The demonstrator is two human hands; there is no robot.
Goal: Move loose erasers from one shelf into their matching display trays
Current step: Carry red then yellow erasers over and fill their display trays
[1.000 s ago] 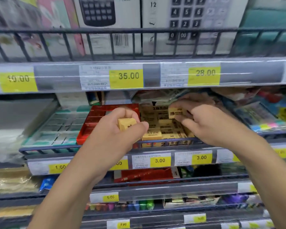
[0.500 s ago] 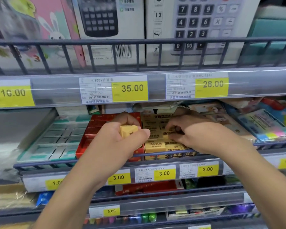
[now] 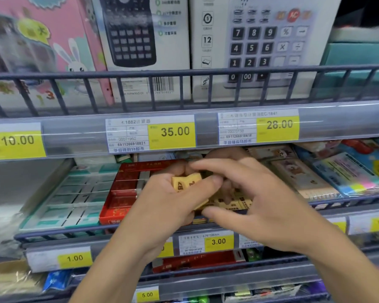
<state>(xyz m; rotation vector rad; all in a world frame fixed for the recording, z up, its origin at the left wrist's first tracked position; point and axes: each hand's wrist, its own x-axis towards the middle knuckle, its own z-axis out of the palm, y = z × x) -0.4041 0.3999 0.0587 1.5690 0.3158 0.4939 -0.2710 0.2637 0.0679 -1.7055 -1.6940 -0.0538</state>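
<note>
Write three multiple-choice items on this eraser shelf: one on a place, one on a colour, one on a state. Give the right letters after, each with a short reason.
1. Where does the red display tray lie relative to the teal eraser tray?
A. to its right
B. to its left
C. on the shelf above

2. What colour is the field behind the price 35.00 on the price tag?
A. white
B. yellow
C. green

3. What is the left hand doing?
A. resting flat on the shelf rail
B. hanging empty
C. gripping yellow erasers

Answers:
1 A, the red tray sits next to the teal one on its right side, on the same shelf.
2 B, the number stands on a yellow patch.
3 C, its fingers and thumb curl round the yellow blocks, while the right hand reaches over with fingers spread.
</note>
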